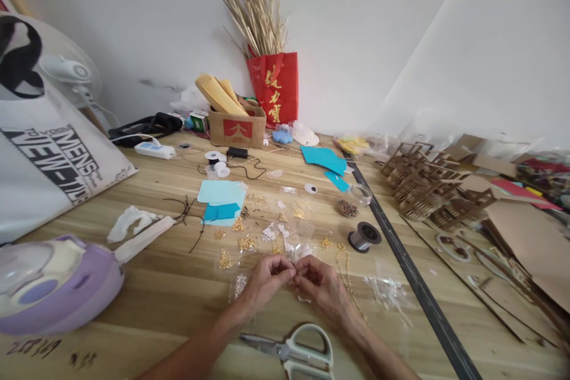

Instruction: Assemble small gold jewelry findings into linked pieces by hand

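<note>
Your left hand [266, 278] and right hand [321, 286] together over bench [178, 291], fingertips pinched; cannot tell what sits between. Small silvery pieces [294, 252] just beyond. Brace wrists, pinch lightly; mind scissors [285, 350].

The scissors [283, 350] (pale-handled) obstruct the gap between the forearms [222, 323]; bare tabletop [164, 279] offers passage beside the purple appliance [84, 285].

Bare-handed and bare-armed, a person is pictured from the forearms down.
The left hand [269, 276] and right hand [319, 281] have slim fingers [282, 260]; the left forearm [212, 329] and right forearm [376, 347], uncovered as far as the view shows, narrow toward bare wrists [247, 303].
</note>
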### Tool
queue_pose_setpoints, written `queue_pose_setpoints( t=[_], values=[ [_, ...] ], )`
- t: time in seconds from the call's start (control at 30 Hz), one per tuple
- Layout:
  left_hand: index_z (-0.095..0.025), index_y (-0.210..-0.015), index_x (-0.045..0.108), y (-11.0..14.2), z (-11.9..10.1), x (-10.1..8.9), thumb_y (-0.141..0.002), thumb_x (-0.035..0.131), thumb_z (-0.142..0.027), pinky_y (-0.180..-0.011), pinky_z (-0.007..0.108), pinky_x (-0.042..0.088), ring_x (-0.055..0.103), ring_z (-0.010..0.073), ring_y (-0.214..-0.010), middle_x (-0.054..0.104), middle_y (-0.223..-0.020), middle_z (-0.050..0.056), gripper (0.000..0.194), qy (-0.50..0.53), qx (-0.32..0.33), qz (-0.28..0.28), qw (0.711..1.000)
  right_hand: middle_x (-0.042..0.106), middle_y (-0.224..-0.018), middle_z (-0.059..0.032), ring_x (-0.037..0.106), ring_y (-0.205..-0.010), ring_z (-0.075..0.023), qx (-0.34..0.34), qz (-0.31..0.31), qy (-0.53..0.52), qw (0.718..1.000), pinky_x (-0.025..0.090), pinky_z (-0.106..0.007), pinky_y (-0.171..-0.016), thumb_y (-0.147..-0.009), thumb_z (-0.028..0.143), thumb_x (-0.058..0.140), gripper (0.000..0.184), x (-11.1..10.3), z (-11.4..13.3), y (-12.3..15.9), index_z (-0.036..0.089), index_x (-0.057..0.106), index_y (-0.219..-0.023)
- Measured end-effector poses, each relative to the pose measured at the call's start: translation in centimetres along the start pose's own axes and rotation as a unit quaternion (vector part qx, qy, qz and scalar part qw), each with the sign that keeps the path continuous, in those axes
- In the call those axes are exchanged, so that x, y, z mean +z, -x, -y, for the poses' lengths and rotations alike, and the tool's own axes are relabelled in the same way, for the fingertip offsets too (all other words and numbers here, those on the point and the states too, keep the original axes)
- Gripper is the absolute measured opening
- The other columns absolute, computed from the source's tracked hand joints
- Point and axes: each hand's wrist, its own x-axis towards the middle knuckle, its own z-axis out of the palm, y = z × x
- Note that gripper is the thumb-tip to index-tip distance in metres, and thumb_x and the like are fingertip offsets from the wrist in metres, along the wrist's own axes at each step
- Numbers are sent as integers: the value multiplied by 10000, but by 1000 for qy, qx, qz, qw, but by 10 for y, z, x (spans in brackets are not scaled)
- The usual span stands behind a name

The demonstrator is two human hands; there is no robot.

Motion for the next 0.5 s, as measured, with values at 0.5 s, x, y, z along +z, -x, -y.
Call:
queue_pose_setpoints(
  t=[0.5],
  values=[
    [-136,-645,628,-3,-3,1,-706,626,-240,-569,227,386,525,131,-587,591,-588,-1,121,-42,13,17,999,579,-596,7,500,-502,-102,-1,-11,1,1000,393,-206,-481,-788,448,622,300,-7,-7,6,148,610,-785]
  ],
)
